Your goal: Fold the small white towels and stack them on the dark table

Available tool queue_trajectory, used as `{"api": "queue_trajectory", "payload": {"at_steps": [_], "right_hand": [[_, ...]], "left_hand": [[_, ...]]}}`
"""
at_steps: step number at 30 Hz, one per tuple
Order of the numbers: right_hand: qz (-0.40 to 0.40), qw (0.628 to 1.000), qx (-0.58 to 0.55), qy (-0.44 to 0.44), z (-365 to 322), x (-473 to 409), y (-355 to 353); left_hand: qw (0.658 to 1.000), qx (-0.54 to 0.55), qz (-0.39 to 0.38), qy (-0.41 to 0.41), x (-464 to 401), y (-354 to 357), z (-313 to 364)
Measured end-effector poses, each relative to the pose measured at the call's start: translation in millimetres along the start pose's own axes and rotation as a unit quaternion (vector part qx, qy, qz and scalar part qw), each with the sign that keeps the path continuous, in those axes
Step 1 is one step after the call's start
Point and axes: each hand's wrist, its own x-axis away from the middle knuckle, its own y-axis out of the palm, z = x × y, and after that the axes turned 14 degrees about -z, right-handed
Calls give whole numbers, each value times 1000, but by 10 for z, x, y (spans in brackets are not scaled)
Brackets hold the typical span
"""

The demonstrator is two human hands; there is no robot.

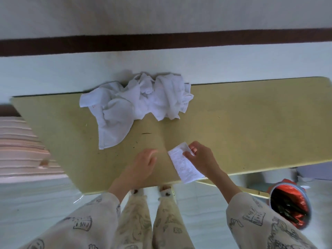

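Note:
A folded small white towel (pixel 183 164) lies as a narrow strip near the front edge of the olive-yellow table (pixel 251 123), its near end hanging just over the edge. My right hand (pixel 201 155) pinches the strip's far corner between thumb and fingers. To the left of the strip, my left hand (pixel 143 162) hovers low over the tabletop, blurred, fingers relaxed and holding nothing. A heap of crumpled white towels (pixel 138 105) sits at the table's far edge, one of them spreading toward me.
A stack of pinkish-white folded cloth (pixel 21 150) stands to the left of the table. At the lower right is a bin with red and black contents (pixel 289 205). Pale floor and a dark stripe lie beyond the table.

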Motion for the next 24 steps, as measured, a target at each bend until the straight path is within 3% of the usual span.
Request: {"api": "queue_trajectory", "payload": {"at_steps": [3,6,13,18,24], "right_hand": [[-14,995,62,-73,-345,52,5],[-57,978,124,-161,-762,96,30],[-163,899,231,-335,-1980,487,456],[-217,796,302,-478,-2645,1287,1429],[-312,665,348,-582,-2890,2758,3044]], "left_hand": [[998,1,48,-39,333,-203,-69],[984,1,155,-82,857,-320,-148],[913,68,361,-178,2334,-283,-307],[824,118,489,-262,3613,288,-471],[690,183,596,-368,5289,1594,-623]]}}
